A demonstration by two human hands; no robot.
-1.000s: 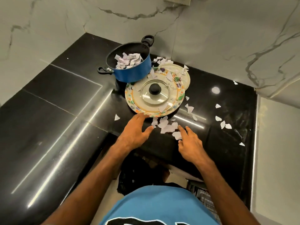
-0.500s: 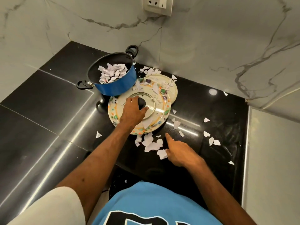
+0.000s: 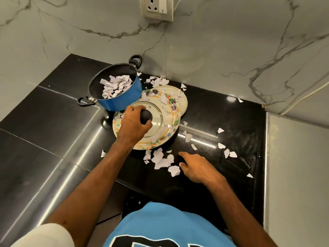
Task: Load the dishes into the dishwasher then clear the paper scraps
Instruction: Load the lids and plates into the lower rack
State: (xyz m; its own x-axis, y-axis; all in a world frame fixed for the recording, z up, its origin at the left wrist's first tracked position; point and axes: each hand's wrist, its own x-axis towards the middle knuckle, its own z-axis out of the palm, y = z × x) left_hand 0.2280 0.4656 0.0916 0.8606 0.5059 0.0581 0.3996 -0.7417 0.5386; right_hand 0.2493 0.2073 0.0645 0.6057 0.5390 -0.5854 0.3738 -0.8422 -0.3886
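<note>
Left hand [image 3: 132, 124] is wrapped around the black knob [image 3: 146, 116] of the glass lid [image 3: 156, 120], fingers curled tight over it. The lid sits on the patterned plate [image 3: 171, 120], and that plate overlaps a second, plainer plate [image 3: 183, 100] behind it. Whether the lid is lifted clear of the plate or resting on it, I cannot tell. Scraps [image 3: 162, 160] lie across both plates and spill onto the black counter [image 3: 231, 122] in front, with a cluster just off the near rim of the patterned plate and more scattered to the right.

Right hand [image 3: 196, 168] is low over the counter, fingers loosely spread and holding nothing, fingertips right beside the nearest scraps.

Just behind and left of the plates stands the blue pot [image 3: 122, 98], touching the patterned plate's far edge, black inside and holding a heap of torn paper. Black handles stick out front-left and back-right.

Marble wall [image 3: 231, 50] closes the corner, with a socket [image 3: 157, 8] set above the pot. The blue shirt [image 3: 160, 227] fills the bottom.
</note>
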